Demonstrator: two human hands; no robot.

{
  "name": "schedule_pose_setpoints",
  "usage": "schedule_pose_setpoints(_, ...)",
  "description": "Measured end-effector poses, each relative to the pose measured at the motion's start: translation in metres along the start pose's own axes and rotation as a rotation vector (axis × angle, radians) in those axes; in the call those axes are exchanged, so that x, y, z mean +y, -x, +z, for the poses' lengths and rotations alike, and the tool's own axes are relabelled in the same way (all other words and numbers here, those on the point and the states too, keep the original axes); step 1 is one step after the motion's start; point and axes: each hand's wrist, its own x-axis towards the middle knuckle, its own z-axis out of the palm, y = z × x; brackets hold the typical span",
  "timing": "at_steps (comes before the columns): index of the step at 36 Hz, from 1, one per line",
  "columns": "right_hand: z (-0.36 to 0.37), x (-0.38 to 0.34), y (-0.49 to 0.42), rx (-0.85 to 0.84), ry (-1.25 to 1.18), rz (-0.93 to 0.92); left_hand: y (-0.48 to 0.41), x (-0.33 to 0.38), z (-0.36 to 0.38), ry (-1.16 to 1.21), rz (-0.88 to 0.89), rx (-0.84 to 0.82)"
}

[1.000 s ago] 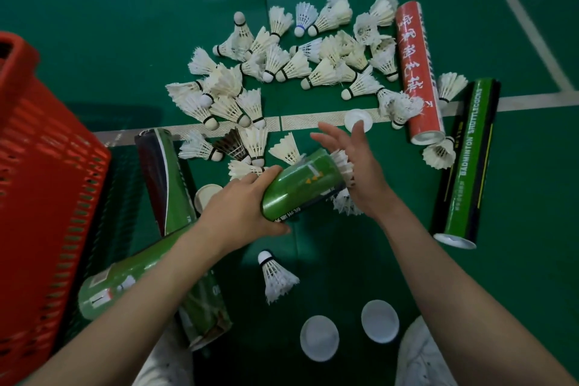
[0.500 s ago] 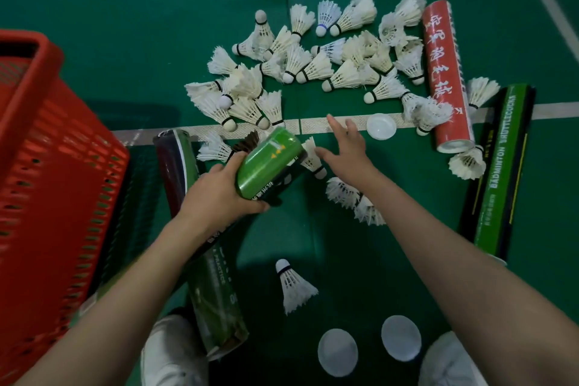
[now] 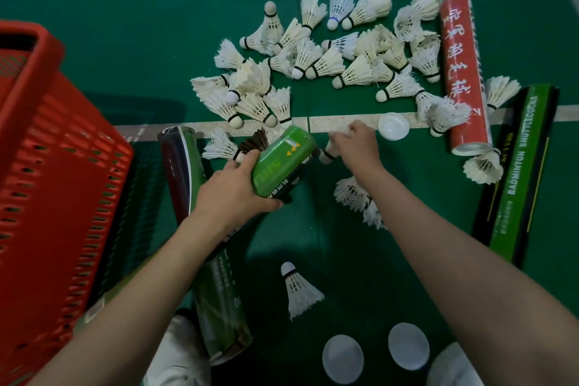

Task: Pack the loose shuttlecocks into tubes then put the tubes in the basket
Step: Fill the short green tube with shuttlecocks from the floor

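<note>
My left hand [image 3: 233, 189] grips a green shuttlecock tube [image 3: 280, 163], which tilts up and away over the floor. Just to its right, my right hand [image 3: 355, 146] has its fingers curled round a white shuttlecock [image 3: 327, 155] lying on the court line; most of that shuttlecock is hidden by the hand. A pile of several loose white shuttlecocks [image 3: 329, 63] spreads across the green floor beyond both hands. One single shuttlecock [image 3: 297, 290] lies near my knees. The red basket [image 3: 53, 185] stands at the left.
On the floor lie a red tube [image 3: 463, 72] at the right, a green-and-black tube [image 3: 517, 172] beside it, and a dark green tube [image 3: 200, 238] under my left arm. White lids [image 3: 343, 359] [image 3: 408, 345] [image 3: 393, 126] lie loose. A black shuttlecock [image 3: 255, 144] sits behind the held tube.
My left hand has lifted the green tube up and to the left. My right hand left the tube's mouth, reached forward to the court line and closed on a shuttlecock.
</note>
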Motion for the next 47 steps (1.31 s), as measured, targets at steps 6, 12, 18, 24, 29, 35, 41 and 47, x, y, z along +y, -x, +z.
schedule_pose_setpoints(6,-0.031,-0.011,0.023,0.153,-0.543,0.087,0.012,0.008,0.005,-0.03,0.044,-0.015)
schedule_pose_setpoints(12,-0.05,-0.005,0.044,0.175,-0.663,0.051,0.025,0.02,0.008,-0.046,0.094,-0.024)
schedule_pose_setpoints(18,-0.049,-0.005,0.063,0.024,-0.616,-0.001,0.032,0.03,0.008,-0.044,0.136,0.001)
schedule_pose_setpoints(24,-0.051,-0.001,0.079,-0.124,-0.551,-0.053,0.04,0.035,0.006,-0.032,0.156,0.008)
schedule_pose_setpoints(29,-0.056,-0.001,0.087,-0.262,-0.474,-0.092,0.048,0.038,0.006,-0.019,0.198,0.016)
schedule_pose_setpoints(35,-0.056,-0.012,0.098,-0.405,-0.507,-0.13,0.051,0.042,-0.001,-0.032,0.201,0.046)
schedule_pose_setpoints(41,-0.051,-0.014,0.099,-0.456,-0.466,-0.099,0.047,0.043,-0.007,-0.074,0.185,0.062)
schedule_pose_setpoints(47,-0.057,-0.001,0.076,-0.246,-0.646,0.067,0.023,0.07,0.0,-0.094,0.2,0.001)
